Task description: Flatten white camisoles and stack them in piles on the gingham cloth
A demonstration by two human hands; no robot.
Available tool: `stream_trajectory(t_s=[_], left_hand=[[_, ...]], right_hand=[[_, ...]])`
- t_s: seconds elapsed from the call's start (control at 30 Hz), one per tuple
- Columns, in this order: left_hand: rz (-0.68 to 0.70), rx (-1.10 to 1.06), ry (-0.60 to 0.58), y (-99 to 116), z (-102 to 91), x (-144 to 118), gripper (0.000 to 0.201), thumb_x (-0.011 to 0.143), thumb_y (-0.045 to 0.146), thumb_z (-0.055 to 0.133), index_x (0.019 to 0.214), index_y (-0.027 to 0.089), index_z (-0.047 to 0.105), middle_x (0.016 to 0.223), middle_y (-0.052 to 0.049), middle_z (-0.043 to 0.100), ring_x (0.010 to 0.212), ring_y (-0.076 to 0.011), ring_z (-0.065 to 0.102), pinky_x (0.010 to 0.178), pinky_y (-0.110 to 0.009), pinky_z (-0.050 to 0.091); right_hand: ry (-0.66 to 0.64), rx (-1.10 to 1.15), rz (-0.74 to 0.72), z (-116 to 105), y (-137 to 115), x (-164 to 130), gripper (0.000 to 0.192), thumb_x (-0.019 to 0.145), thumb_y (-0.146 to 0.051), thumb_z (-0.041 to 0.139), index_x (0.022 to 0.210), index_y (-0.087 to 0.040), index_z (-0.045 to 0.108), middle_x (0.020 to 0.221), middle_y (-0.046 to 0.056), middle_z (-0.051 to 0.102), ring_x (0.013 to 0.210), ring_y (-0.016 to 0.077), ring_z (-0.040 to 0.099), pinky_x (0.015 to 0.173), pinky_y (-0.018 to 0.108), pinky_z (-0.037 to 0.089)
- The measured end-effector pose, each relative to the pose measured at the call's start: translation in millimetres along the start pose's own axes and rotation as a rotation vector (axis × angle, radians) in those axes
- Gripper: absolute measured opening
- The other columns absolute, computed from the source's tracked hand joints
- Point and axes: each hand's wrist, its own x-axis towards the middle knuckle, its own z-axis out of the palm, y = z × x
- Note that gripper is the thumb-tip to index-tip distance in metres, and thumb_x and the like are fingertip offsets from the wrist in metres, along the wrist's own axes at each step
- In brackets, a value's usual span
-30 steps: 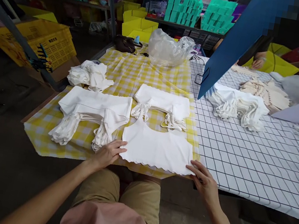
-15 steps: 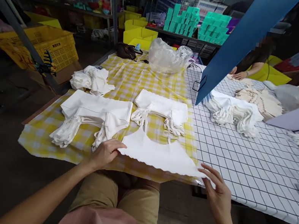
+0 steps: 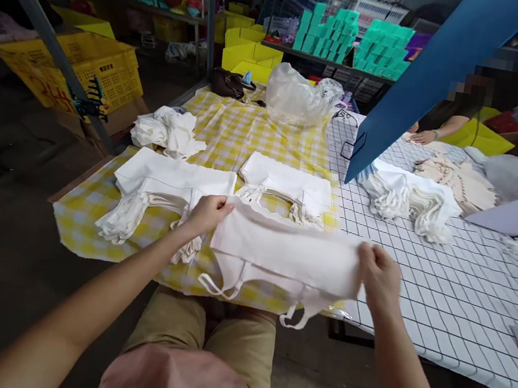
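A white strappy top hangs lifted off the yellow checked cloth, stretched between both hands with its thin straps dangling toward me. My left hand pinches its left edge. My right hand grips its right edge. Just behind the top lies a small folded stack of the same white tops. A larger stack of white tops sits to the left, next to my left hand.
A crumpled white heap and a clear plastic bag lie further back. A blue board leans over the white grid table. Another white pile and another person's hand are at the right. Yellow crates stand left.
The top lay flat near the table's front edge with my hands at its bottom corners. Both hands have lifted it and turned it over, so the straps now hang down toward me.
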Motion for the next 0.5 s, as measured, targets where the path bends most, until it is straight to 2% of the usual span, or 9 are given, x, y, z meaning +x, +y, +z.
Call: stream_trajectory(t_s=[0.03,0.1,0.17,0.2,0.27,0.33,0.43,0.5], left_hand=[[-0.036,0.133,-0.010,-3.6,12.1,7.0,0.024,0.081,0.030,0.045,0.073,0.014,0.061,0.062,-0.002,0.058,0.063,-0.0152,0.055,0.057,-0.023,0.039],[-0.024,0.345,-0.006,-7.7,33.1,11.3,0.021,0.082,0.021,0.044,0.093,0.015,0.061,0.079,-0.007,0.062,0.076,-0.0185,0.058,0.064,-0.026,0.041],[0.059,0.481,0.029,-7.1,48.0,1.9,0.030,0.082,0.016,0.043,0.111,0.015,0.053,0.098,-0.012,0.060,0.090,-0.0210,0.057,0.071,-0.028,0.042],[0.098,0.519,0.047,-5.3,53.4,-7.1,0.032,0.082,0.015,0.043,0.113,0.014,0.050,0.102,-0.013,0.058,0.094,-0.0218,0.055,0.074,-0.029,0.042],[0.125,0.545,0.043,0.2,61.9,-30.0,0.026,0.084,0.018,0.044,0.109,0.014,0.050,0.103,-0.012,0.056,0.095,-0.0222,0.054,0.075,-0.030,0.043],[0.106,0.535,-0.005,7.1,69.4,-54.4,0.020,0.084,0.024,0.045,0.100,0.015,0.053,0.099,-0.010,0.056,0.090,-0.0215,0.056,0.071,-0.030,0.045],[0.111,0.538,-0.078,17.3,81.0,-84.6,0.023,0.083,0.035,0.048,0.093,0.016,0.056,0.097,-0.010,0.055,0.086,-0.0225,0.057,0.066,-0.031,0.046],[0.119,0.539,-0.117,22.3,87.6,-98.8,0.027,0.083,0.038,0.048,0.090,0.015,0.058,0.097,-0.011,0.056,0.086,-0.0242,0.058,0.065,-0.032,0.046]], right_hand=[[-0.021,-0.090,0.017,12.8,8.7,10.6,0.028,0.077,-0.040,0.047,0.058,-0.020,0.044,0.054,-0.003,0.039,0.054,0.0125,0.036,0.051,0.026,0.028],[-0.014,-0.213,0.060,35.4,25.7,24.2,0.017,0.072,-0.035,0.050,0.068,-0.019,0.051,0.060,-0.001,0.047,0.057,0.0143,0.042,0.056,0.028,0.032],[0.033,-0.273,0.009,50.5,38.4,24.3,0.023,0.070,-0.034,0.050,0.083,-0.016,0.055,0.072,0.003,0.053,0.062,0.0158,0.046,0.059,0.030,0.034],[0.049,-0.284,-0.042,55.0,42.6,19.0,0.028,0.071,-0.035,0.049,0.089,-0.016,0.055,0.077,0.005,0.054,0.063,0.0162,0.047,0.060,0.030,0.035],[0.033,-0.291,-0.150,59.8,46.7,-0.3,0.031,0.073,-0.037,0.045,0.094,-0.016,0.055,0.080,0.006,0.054,0.064,0.0165,0.048,0.061,0.031,0.037],[-0.034,-0.302,-0.195,62.3,46.7,-26.8,0.030,0.076,-0.040,0.043,0.091,-0.017,0.055,0.074,0.005,0.054,0.063,0.0167,0.048,0.060,0.030,0.037],[-0.152,-0.353,-0.134,68.3,44.8,-69.1,0.030,0.078,-0.047,0.043,0.081,-0.019,0.053,0.063,0.002,0.052,0.058,0.0169,0.049,0.055,0.028,0.035],[-0.185,-0.398,-0.083,73.7,45.7,-93.8,0.032,0.078,-0.051,0.042,0.078,-0.021,0.051,0.060,0.001,0.051,0.056,0.0174,0.049,0.053,0.028,0.034]])
